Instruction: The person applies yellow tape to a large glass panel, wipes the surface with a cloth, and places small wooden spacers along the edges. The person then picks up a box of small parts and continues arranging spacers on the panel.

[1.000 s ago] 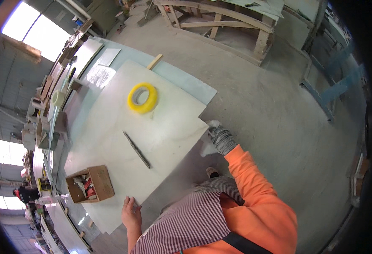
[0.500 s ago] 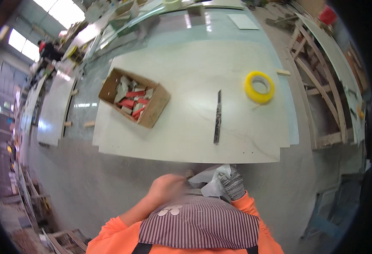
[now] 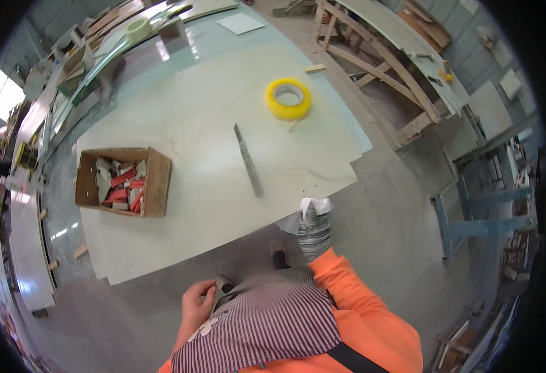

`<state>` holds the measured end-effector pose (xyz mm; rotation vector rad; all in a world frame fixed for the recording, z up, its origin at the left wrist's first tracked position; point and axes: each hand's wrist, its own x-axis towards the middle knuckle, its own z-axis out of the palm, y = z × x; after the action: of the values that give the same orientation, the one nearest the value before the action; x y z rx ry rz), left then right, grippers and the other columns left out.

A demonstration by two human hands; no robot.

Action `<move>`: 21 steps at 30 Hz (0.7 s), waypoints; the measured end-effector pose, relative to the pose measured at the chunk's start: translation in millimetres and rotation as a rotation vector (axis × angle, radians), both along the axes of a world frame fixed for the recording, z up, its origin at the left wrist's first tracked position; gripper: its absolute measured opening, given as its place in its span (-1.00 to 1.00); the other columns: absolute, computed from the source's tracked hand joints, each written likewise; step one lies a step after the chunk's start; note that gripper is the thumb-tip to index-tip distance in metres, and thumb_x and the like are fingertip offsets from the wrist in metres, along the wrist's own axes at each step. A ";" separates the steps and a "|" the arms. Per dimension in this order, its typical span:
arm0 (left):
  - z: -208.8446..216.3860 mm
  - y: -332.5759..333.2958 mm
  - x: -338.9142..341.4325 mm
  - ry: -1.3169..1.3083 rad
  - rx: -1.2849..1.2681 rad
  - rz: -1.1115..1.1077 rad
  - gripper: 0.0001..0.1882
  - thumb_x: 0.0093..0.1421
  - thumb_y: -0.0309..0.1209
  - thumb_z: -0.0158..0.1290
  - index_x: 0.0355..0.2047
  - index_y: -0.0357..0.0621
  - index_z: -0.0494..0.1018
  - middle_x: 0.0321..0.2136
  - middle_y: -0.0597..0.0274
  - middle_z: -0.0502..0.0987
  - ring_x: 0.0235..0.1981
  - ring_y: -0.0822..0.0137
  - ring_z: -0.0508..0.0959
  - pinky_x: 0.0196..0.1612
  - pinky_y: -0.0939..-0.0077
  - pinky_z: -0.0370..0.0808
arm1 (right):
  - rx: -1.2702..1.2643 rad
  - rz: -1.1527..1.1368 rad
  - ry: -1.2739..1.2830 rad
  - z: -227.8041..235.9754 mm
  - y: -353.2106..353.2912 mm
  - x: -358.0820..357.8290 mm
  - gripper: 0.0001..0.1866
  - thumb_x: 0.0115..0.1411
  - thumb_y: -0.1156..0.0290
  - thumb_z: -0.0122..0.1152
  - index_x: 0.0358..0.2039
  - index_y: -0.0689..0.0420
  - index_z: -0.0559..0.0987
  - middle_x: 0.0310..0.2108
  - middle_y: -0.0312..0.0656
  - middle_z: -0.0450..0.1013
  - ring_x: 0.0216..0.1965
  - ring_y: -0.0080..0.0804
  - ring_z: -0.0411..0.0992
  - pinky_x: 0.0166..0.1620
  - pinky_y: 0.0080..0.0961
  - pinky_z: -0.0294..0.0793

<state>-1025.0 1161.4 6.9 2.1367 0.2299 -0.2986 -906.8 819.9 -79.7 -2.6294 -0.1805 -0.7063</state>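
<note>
My right hand (image 3: 315, 235), in a grey knitted glove, is closed on a crumpled white sheet (image 3: 318, 206) at the panel's near edge. Whether that sheet is cloth or thin plastic I cannot tell; a greyish part hangs beside the glove. My bare left hand (image 3: 197, 303) is low beside the striped apron, fingers curled, and what they may hold is hidden. On the pale panel (image 3: 204, 124) lies a dark utility knife (image 3: 248, 163). Beyond it is a roll of yellow tape (image 3: 288, 115). An open cardboard box (image 3: 158, 184) of red and whitish scraps sits on the left.
A small wooden strip (image 3: 315, 69) is by the panel's far right edge. Wooden trestles (image 3: 378, 71) carry another panel on the right, with a blue metal frame (image 3: 453, 227) nearer. Shiny slabs (image 3: 27, 248) stand along the left. A pale green tape roll (image 3: 138, 29) is far back.
My view has swung to the right. My hands have drawn apart: the gloved right has moved up to the panel edge with the white sheet, and the left has dropped beside the apron.
</note>
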 end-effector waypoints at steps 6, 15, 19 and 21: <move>2.9 28.6 11.0 -0.060 0.030 0.042 -0.85 0.16 -0.50 0.10 -0.27 -0.29 0.56 -0.40 0.06 0.59 -0.42 0.31 0.59 -0.32 0.50 0.50 | 0.340 -0.356 0.256 -22.1 -51.0 34.0 -0.56 0.24 0.38 -0.04 0.13 0.20 0.34 -0.01 0.21 0.35 0.05 0.18 0.33 0.03 -0.15 0.39; 3.0 25.2 20.9 0.010 0.052 -0.127 -0.78 0.17 -0.43 0.11 -0.20 -0.26 0.55 -0.35 0.03 0.59 -0.37 0.29 0.60 -0.27 0.46 0.51 | 0.439 -0.670 0.214 -44.0 -154.3 21.8 -0.43 0.19 0.11 0.16 0.06 0.28 0.42 0.06 0.16 0.38 0.09 -0.04 0.38 0.14 -0.28 0.32; 4.7 26.4 23.4 0.025 0.059 -0.183 -0.77 0.15 -0.40 0.11 -0.20 -0.23 0.56 -0.35 0.00 0.59 -0.37 0.20 0.60 -0.27 0.41 0.51 | 0.536 -0.611 0.399 -80.8 -128.8 -16.1 -0.41 0.11 0.13 0.28 0.05 0.25 0.43 -0.02 0.14 0.44 0.02 -0.02 0.43 0.12 -0.24 0.36; 4.4 27.0 23.1 0.027 0.042 -0.171 -0.77 0.15 -0.40 0.11 -0.20 -0.22 0.56 -0.35 0.01 0.59 -0.35 0.20 0.60 -0.26 0.41 0.51 | 0.899 -0.578 0.381 -89.3 -125.9 -15.8 -0.41 0.10 0.14 0.31 0.04 0.25 0.44 -0.03 0.12 0.45 -0.01 -0.07 0.45 0.09 -0.27 0.38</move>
<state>-1001.9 1188.4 11.2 2.1993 0.0688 -0.4254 -922.6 694.0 -169.0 -1.8525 0.8361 -0.3051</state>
